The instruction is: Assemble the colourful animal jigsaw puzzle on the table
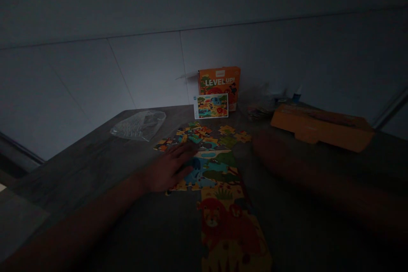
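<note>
A partly joined jigsaw puzzle [219,204] lies on the table, showing red lions at its near end and a blue elephant further up. My left hand [172,165] rests flat with its fingers spread over the puzzle's upper left edge. Just beyond it spread several loose puzzle pieces [204,135]. My right hand [267,148] is smeared by motion to the right of a small group of yellow and green pieces [236,136]; whether it holds anything cannot be made out. The picture is dark throughout.
An orange "LEVEL UP!" box [219,80] stands at the back with a picture card [212,106] leaning on it. A clear plastic bag [140,125] lies at the left. An orange open carton [321,129] and a small bottle [297,93] are at the right.
</note>
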Demonstrator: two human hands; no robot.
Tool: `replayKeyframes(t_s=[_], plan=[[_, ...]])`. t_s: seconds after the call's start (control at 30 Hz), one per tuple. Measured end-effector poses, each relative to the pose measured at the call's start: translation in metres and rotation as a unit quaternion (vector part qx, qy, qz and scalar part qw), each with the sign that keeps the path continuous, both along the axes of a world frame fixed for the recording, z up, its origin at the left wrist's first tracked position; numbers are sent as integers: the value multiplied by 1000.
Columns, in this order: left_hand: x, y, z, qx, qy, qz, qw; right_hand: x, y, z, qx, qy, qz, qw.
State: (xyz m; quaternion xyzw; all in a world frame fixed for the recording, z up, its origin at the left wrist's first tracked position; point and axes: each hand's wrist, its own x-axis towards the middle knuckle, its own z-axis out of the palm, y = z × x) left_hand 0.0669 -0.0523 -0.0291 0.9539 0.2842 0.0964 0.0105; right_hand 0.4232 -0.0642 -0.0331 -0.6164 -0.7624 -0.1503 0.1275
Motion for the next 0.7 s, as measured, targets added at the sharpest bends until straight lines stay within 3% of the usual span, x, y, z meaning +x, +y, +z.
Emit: replayKeyframes(t_s=[0.1,0.2,0.37,0.7], plan=[[5,-11,10,16,8,-105,994,-22,-12,-6,0,-17,38,999],[9,-21,15,-30,36,-159,986,-34,-2,-10,-49,-10,156,987],[7,-19,10,-62,-12,-122,991,-35,12,-13,-69,67,170,981],[7,-17,10,-68,-19,-102,992,-24,14,-18,-25,138,131,982]])
